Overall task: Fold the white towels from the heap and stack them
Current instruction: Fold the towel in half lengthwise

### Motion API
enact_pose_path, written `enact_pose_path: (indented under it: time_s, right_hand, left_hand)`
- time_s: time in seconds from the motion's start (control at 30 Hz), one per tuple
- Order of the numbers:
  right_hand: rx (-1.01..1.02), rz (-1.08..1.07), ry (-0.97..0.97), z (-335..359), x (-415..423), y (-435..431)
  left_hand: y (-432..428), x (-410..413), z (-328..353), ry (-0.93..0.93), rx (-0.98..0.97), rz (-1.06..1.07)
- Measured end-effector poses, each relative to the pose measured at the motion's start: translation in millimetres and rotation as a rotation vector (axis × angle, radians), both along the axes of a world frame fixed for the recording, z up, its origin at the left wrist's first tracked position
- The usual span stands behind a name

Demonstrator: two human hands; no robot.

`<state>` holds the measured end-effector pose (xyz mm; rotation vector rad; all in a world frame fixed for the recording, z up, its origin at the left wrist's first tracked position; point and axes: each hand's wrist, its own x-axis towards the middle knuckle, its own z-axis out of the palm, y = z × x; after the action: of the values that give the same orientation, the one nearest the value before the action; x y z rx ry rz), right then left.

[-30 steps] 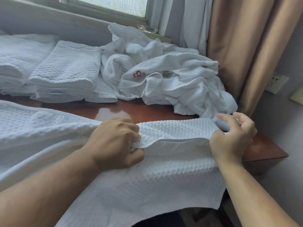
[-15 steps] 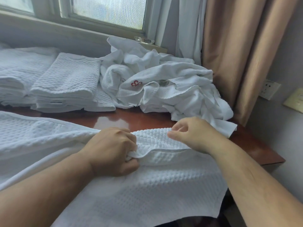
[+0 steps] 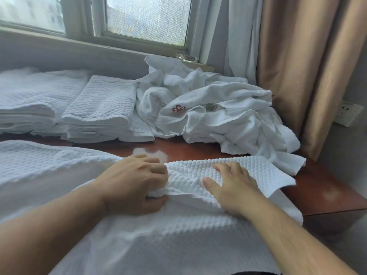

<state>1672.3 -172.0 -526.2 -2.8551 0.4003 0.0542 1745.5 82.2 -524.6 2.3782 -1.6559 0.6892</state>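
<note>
The towel (image 3: pixel 178 235) lies across the table's (image 3: pixel 327 195) near edge, with the heap (image 3: pixel 218 108) and stack (image 3: pixel 99 108) behind it. The left hand (image 3: pixel 133 183) grips its turned-over edge, likely anchoring the fold; the right hand (image 3: pixel 232 185), fingers flat, presses the flap smooth.

The one camera sat on my head, facing forward and tilted down across the table (image 3: pixel 327 197) toward the wall. It was near: my forearms (image 3: pixel 49 235) came in from the bottom edge. My left hand (image 3: pixel 137 185) and right hand (image 3: pixel 234 189) lay just below the middle of the frame, on the towel (image 3: pixel 178 241) that filled the lower half. Beyond them, at mid height, the view took in the stacks (image 3: pixel 99 108) on the left and the heap (image 3: pixel 218 108) right of centre. The window (image 3: pixel 147 18) ran along the top (only its lower part was in frame), and the curtain (image 3: pixel 288 66) stood at the right. The wide lens made the sill (image 3: pixel 79 43) slope and the curtain lean.
</note>
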Motion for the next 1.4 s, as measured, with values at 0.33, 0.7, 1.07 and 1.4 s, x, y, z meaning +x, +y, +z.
enact_pose_path:
  time_s: [0.33,0.7,1.07,1.4]
  right_hand:
    - [-0.011,-0.051,0.269,11.1,7.6,9.7]
    - [0.065,0.207,-0.386,-0.7,7.7,61.2]
    - [-0.084,0.342,-0.336,-10.3,24.8,94.4]
    - [0.102,0.939,-0.324,-12.3,6.1,197.8]
  left_hand:
    - [22.7,-10.6,4.1,0.122,0.079,0.086]
    - [51.0,1.9,-7.3,0.164,0.08,0.641]
    - [129.6,39.7,23.7,0.561,0.178,0.661]
    - [128.0,43.6,38.6,0.077,0.196,0.617]
